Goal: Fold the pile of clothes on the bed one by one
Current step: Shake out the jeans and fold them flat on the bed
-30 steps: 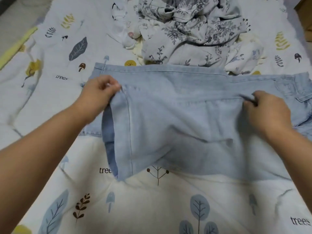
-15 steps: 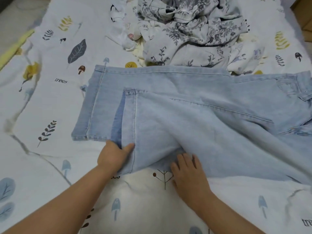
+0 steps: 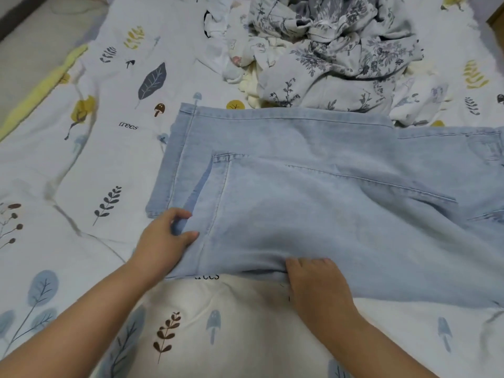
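Light blue jeans (image 3: 313, 214) lie spread across the bed, legs pointing left, one leg lying over the other with its hem set back from the lower hem. My left hand (image 3: 163, 241) pinches the near corner of the upper leg's hem between thumb and fingers. My right hand (image 3: 316, 282) grips the near edge of the same leg, fingertips tucked under the fabric. Behind the jeans lies the pile of clothes (image 3: 335, 55), a crumpled grey floral garment on top of white and cream pieces.
The bed carries a white quilt (image 3: 109, 159) printed with leaves, trees and mushrooms. Its left edge, with a yellow strip (image 3: 41, 88), borders the floor. A brown object (image 3: 496, 15) shows at the top right corner.
Both hands came down from the far side of the upper leg to its near edge. The left hand now pinches the hem corner and the right hand's fingers have slid under the fabric.
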Action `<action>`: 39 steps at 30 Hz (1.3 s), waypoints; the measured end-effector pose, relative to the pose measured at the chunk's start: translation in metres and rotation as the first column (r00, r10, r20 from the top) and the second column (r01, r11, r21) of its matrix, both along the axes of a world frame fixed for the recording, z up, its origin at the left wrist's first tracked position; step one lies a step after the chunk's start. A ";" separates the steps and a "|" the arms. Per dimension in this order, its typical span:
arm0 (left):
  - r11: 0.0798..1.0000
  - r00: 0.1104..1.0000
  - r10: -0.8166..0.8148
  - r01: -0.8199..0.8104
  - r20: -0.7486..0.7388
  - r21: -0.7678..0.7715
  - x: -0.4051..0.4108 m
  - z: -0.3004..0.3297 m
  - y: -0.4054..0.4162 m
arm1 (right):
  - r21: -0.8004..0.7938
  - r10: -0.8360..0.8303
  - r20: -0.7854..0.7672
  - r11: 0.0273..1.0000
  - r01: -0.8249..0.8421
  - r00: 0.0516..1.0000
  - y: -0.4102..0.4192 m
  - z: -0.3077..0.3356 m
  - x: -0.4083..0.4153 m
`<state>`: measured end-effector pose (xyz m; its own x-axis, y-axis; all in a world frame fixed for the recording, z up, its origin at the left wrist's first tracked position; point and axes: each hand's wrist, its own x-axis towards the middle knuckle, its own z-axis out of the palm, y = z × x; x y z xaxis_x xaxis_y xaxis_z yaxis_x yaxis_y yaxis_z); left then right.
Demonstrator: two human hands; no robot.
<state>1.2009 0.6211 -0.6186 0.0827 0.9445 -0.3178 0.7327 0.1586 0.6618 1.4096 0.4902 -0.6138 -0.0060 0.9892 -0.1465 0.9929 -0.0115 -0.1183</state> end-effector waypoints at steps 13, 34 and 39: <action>0.926 0.694 -0.355 0.169 -0.626 -0.337 -0.078 -0.033 -0.029 | -0.105 0.045 -0.108 0.993 -0.057 0.993 -0.006 0.000 -0.031; 0.992 0.988 0.110 -0.115 -0.104 -0.044 0.004 -0.064 0.090 | 0.221 -0.168 -0.284 0.947 0.235 0.944 0.136 -0.047 0.030; 1.000 0.988 0.002 0.002 -0.153 0.025 0.008 -0.062 0.097 | 0.101 -0.290 -0.242 0.941 0.322 0.926 0.130 -0.055 0.035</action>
<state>1.2092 0.7181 -0.6806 0.0348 0.9523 -0.3031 0.8254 0.1436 0.5459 1.4451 0.6204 -0.6692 0.2837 0.9581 -0.0396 0.8921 -0.2788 -0.3556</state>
